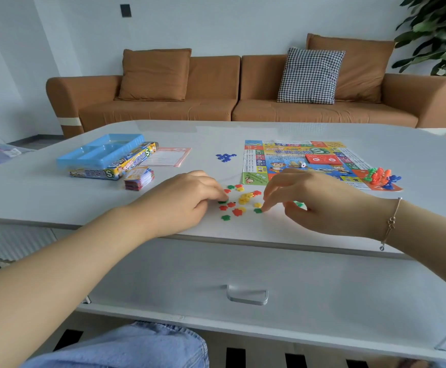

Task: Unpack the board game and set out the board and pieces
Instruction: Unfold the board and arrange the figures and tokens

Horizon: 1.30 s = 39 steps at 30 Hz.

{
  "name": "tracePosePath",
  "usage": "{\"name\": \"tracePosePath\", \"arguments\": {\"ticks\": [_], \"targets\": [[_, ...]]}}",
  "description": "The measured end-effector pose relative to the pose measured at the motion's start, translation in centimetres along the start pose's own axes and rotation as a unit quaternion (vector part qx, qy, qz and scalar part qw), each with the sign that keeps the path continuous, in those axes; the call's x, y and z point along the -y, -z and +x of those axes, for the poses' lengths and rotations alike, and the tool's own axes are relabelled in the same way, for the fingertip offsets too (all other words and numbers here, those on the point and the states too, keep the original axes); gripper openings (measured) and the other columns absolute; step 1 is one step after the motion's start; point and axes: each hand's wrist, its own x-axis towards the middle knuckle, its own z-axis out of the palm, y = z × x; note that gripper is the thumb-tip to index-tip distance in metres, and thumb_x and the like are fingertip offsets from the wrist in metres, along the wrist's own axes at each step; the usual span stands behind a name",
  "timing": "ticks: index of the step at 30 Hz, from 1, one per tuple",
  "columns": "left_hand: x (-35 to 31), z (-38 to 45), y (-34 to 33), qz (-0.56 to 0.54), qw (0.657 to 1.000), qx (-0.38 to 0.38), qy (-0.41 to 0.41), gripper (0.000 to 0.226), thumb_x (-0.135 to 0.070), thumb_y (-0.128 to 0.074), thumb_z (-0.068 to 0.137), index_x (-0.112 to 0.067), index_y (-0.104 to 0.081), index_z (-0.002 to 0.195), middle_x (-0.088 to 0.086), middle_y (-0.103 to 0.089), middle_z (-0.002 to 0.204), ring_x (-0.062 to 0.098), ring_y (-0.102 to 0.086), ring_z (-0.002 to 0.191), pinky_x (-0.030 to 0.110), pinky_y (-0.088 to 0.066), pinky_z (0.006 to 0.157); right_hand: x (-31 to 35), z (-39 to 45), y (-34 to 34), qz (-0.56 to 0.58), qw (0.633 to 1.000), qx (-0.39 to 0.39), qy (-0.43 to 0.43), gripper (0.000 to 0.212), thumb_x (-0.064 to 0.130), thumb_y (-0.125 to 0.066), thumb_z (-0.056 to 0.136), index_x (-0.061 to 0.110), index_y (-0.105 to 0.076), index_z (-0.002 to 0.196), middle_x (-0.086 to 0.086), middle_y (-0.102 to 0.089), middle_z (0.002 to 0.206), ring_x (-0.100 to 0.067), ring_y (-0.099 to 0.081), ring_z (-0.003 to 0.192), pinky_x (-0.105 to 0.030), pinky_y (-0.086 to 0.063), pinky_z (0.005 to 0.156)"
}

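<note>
Sorting was underway: left hand (190, 200) pinched a green token (222, 202), right hand (309, 200) pinched another green token (258, 210); next, grouping the mixed tokens (243, 199) between both grips by colour.

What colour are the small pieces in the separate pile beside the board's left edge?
Blue. The pile of small pieces shows clearly in the head view, left of the board.

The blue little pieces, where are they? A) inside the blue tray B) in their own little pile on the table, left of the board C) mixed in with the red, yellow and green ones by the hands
B: the blue pieces sit in their own pile on the white table, left of the board and apart from the mixed pieces near the hands.
</note>
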Motion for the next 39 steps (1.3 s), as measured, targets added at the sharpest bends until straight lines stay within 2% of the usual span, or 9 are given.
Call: {"name": "tracePosePath", "arguments": {"ticks": [9,14,18,22,26,29,35,37,39], "targets": [[-0.6,-2.8,1.5,-0.038,0.999,0.01,0.009,0.056,-0.001,-0.033,0.072,-0.019,-0.074,0.105,-0.014,-0.066,0.111,-0.001,-0.049,0.103,0.008,-0.032,0.092,-1.2,-1.7,0.2,-0.02,0.999,-0.027,-0.019,0.037,0.01,-0.044,0.081,0.027,-0.071,0.1,0.008,-0.066,0.1,-0.016,-0.059,0.096,-0.042,-0.052,0.077],[-2.1,-3.7,1.4,-0.053,0.998,0.02,0.002,0.059,0.0,-0.031,0.074,-0.02,-0.069,0.114,-0.012,-0.059,0.119,-0.004,-0.049,0.107,0.009,-0.033,0.095,-1.6,-2.3,0.3,-0.023,0.999,-0.027,-0.022,0.038,0.006,-0.049,0.082,0.028,-0.07,0.104,0.009,-0.065,0.1,-0.017,-0.059,0.096,-0.024,-0.046,0.083],[-2.9,-3.6,1.3,-0.05,0.998,0.022,-0.001,0.059,-0.002,-0.028,0.077,-0.018,-0.066,0.119,-0.012,-0.058,0.123,0.002,-0.049,0.114,0.012,-0.032,0.099,-1.7,-2.4,0.3,-0.03,0.999,-0.034,-0.026,0.035,0.006,-0.052,0.081,0.028,-0.07,0.101,0.008,-0.065,0.1,-0.016,-0.059,0.095,-0.037,-0.053,0.073],[-3.4,-3.4,1.6,-0.062,0.998,-0.003,-0.003,0.057,-0.002,-0.03,0.079,-0.017,-0.065,0.121,-0.011,-0.06,0.123,-0.002,-0.05,0.112,0.006,-0.032,0.097,-1.7,-2.7,0.4,-0.024,0.998,-0.048,-0.031,0.035,0.002,-0.053,0.081,0.025,-0.071,0.1,0.007,-0.066,0.101,-0.018,-0.061,0.096,-0.027,-0.049,0.081],[-3.5,-3.4,1.5,-0.055,0.998,-0.004,-0.018,0.053,0.0,-0.033,0.078,-0.015,-0.07,0.113,-0.009,-0.062,0.122,0.0,-0.052,0.111,0.008,-0.033,0.097,-1.6,-2.7,0.4,0.0,0.998,-0.048,-0.036,0.035,0.001,-0.054,0.083,0.025,-0.071,0.101,0.007,-0.065,0.105,-0.016,-0.06,0.098,-0.038,-0.053,0.079],[-3.4,-3.4,1.2,-0.032,0.999,-0.008,-0.035,0.053,0.002,-0.032,0.077,-0.014,-0.072,0.107,-0.006,-0.065,0.118,0.004,-0.053,0.107,0.013,-0.036,0.095,-1.6,-2.7,0.5,0.005,0.998,-0.045,-0.035,0.035,0.002,-0.054,0.084,0.026,-0.071,0.101,0.007,-0.065,0.105,-0.015,-0.059,0.099,-0.03,-0.05,0.088],[-3.9,-3.1,0.5,0.012,0.996,0.002,-0.085,0.059,0.004,-0.025,0.074,-0.011,-0.071,0.108,-0.002,-0.065,0.121,0.013,-0.053,0.108,0.017,-0.036,0.096,-1.7,-2.6,0.5,0.018,0.999,-0.036,-0.036,0.033,0.005,-0.053,0.085,0.026,-0.071,0.102,0.009,-0.064,0.105,-0.013,-0.058,0.099,-0.041,-0.052,0.079],[-3.9,-2.8,0.5,0.007,0.996,0.006,-0.093,0.061,-0.002,-0.021,0.074,-0.01,-0.071,0.108,-0.001,-0.066,0.119,0.012,-0.05,0.107,0.016,-0.035,0.095,-1.7,-2.6,0.6,0.014,0.999,-0.036,-0.039,0.033,0.005,-0.053,0.085,0.026,-0.071,0.101,0.009,-0.064,0.105,-0.012,-0.058,0.099,-0.039,-0.052,0.081],[-4.0,-2.6,0.3,-0.006,0.996,0.002,-0.094,0.065,-0.004,-0.018,0.073,-0.01,-0.07,0.111,-0.001,-0.066,0.12,0.011,-0.049,0.107,0.016,-0.035,0.096,-1.7,-2.7,0.6,0.01,0.999,-0.035,-0.039,0.033,0.004,-0.052,0.085,0.026,-0.071,0.1,0.01,-0.064,0.105,-0.012,-0.059,0.099,-0.024,-0.046,0.093]]}}
